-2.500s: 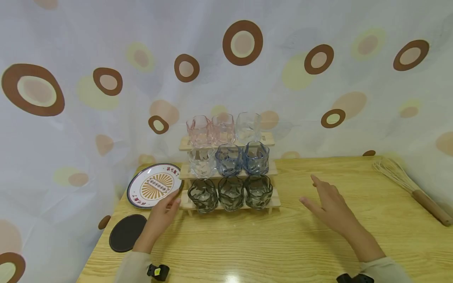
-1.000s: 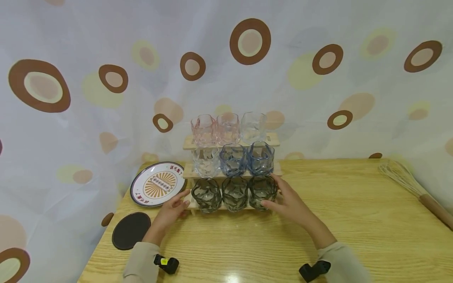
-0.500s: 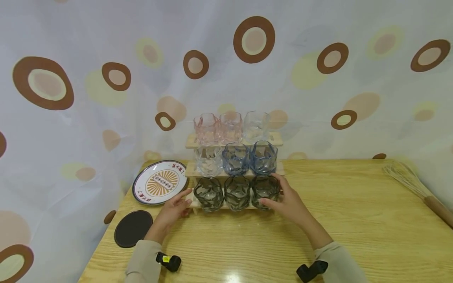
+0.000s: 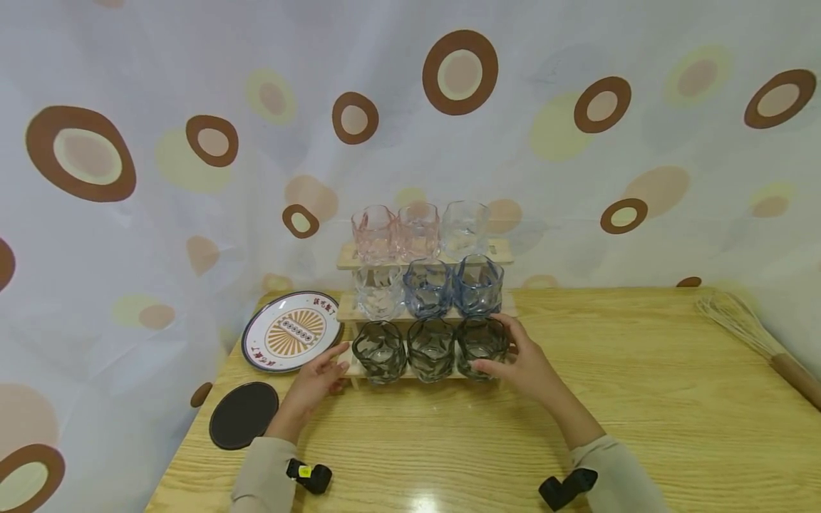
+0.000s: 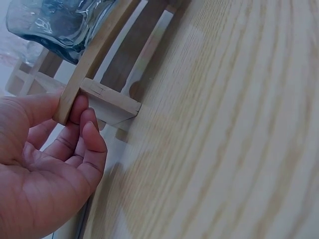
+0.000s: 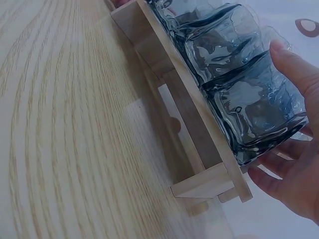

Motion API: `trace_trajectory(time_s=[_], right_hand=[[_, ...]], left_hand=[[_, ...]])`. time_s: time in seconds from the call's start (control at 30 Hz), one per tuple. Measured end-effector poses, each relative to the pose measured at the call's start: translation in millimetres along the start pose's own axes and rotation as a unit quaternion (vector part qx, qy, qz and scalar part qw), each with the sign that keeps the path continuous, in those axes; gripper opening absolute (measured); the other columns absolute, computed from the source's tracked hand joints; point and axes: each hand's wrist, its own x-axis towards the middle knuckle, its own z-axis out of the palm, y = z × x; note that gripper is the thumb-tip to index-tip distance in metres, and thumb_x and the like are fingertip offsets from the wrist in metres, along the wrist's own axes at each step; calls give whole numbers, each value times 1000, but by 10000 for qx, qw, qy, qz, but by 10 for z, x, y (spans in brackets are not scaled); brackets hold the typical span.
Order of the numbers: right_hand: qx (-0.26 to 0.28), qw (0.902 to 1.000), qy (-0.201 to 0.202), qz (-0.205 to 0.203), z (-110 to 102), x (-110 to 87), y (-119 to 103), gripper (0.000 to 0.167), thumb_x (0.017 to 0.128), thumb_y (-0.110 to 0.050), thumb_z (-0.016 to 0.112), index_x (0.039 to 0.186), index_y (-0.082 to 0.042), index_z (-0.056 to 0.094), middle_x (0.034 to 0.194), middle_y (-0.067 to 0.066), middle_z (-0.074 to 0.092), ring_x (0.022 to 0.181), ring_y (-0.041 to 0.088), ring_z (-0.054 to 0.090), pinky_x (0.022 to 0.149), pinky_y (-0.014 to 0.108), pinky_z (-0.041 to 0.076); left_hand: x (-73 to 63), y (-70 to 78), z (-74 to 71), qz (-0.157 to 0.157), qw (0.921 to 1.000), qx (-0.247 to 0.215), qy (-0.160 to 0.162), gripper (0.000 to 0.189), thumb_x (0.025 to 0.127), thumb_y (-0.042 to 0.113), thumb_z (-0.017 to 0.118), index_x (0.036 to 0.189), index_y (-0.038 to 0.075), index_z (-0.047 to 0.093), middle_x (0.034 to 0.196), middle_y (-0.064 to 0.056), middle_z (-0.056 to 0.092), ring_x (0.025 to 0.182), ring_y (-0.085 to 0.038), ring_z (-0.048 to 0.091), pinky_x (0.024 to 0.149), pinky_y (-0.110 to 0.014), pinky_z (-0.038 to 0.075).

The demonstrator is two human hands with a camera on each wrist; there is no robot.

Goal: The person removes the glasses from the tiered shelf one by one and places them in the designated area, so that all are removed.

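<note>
A three-tier wooden rack (image 4: 347, 368) stands on the table, with pink and clear glasses (image 4: 465, 229) on top, clear and blue glasses (image 4: 427, 288) in the middle and smoky dark glasses (image 4: 431, 350) at the bottom. My left hand (image 4: 312, 382) pinches the left end of the lowest shelf; the left wrist view shows thumb above the board (image 5: 75, 94) and fingertips below. My right hand (image 4: 529, 367) holds the rightmost dark glass (image 6: 254, 107), thumb at the front, other fingers round its far right side. The glass still sits on the shelf.
Left of the rack lies a white patterned plate (image 4: 293, 331), with a round black coaster (image 4: 244, 415) in front of it. A whisk (image 4: 763, 342) with a wooden handle lies at the far right. A spotted curtain (image 4: 398, 107) hangs behind the table.
My right hand has moved left from over the table to the rightmost dark glass and taken hold of it. My left hand stays at the rack's left end. The head view has shifted slightly.
</note>
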Motion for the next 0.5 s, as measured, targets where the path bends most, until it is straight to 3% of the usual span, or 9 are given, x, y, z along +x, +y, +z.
trace_trajectory(time_s=[0.17,0.5], right_hand=[[257,9996,36,86,-18,-22,17,83,80,-28,77,146,-16,27,150,19,26,136,43,23,101,66,25],[429,9989,163,128,-205,-156,90,82,81,-27,76,146,-13,28,141,16,36,131,37,32,101,62,28]], left_hand=[[7,-18,15,-43,10000,-54,34,46,95,9,57,140,6,47,81,0,44,74,-12,56,65,-25,49],[-3,3,29,-48,9999,-98,127,47,94,9,58,140,4,46,81,0,43,72,-11,56,64,-24,48]])
